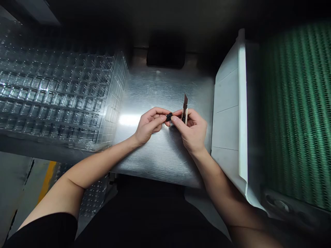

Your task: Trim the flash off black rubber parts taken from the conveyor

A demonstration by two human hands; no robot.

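A small black part (pixel 169 117) with an openwork look is pinched between both hands above the metal table. My left hand (pixel 150 125) grips its left side with thumb and fingertips. From the other side, the thumb and forefinger of my right hand (pixel 193 129) hold it too. A utility knife (pixel 184 109) is also in my right hand, tucked among the fingers with its blade pointing up and away from me. The knife's lower part is hidden by the hand. What exact kind the black part is, I cannot tell.
Stacked clear plastic trays (pixel 55 93) with many pockets stand on the left. The brushed metal table (pixel 155 155) lies beneath my hands. A dark block (pixel 166 57) sits at its back. At right rise a pale guard panel (pixel 229 103) and a green ribbed belt (pixel 297 117).
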